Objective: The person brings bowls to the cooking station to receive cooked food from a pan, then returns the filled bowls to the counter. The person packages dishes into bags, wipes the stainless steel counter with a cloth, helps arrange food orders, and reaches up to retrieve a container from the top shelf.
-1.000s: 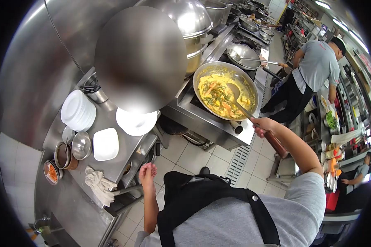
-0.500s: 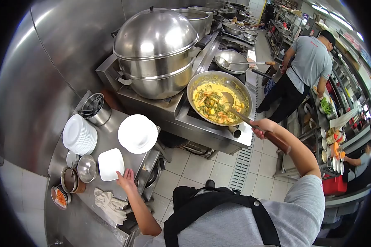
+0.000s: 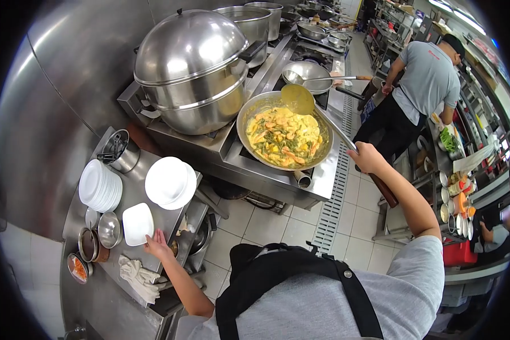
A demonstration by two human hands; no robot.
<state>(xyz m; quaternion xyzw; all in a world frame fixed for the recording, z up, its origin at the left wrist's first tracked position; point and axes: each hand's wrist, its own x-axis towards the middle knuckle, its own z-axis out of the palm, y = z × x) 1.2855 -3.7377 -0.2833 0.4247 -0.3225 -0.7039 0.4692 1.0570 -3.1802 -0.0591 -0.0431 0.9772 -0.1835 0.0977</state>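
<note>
My right hand (image 3: 369,158) is closed around the long handle of a ladle (image 3: 298,100). Its sauce-coated bowl is over the far side of a large wok (image 3: 242,141). Inside the wok is a yellow, saucy dish (image 3: 289,136) with shrimp, green vegetables and orange-yellow chunks. My left hand (image 3: 158,245) is at the near right corner of a white square plate (image 3: 137,224) on the steel counter. Its thumb touches the rim and the fingers stretch out beside it. White round plates (image 3: 171,182) sit just beyond the square one.
A big lidded steamer pot (image 3: 192,73) stands behind the wok. On the counter are a plate stack (image 3: 100,185), a utensil pot (image 3: 119,150), a steel bowl (image 3: 110,229) and a cloth (image 3: 137,277). A co-worker (image 3: 425,79) stands at the right-hand shelves.
The ladle has come up out of the food to the wok's far side, and my right hand has turned with its handle. My left hand stays by the square plate. The camera view has shifted slightly.
</note>
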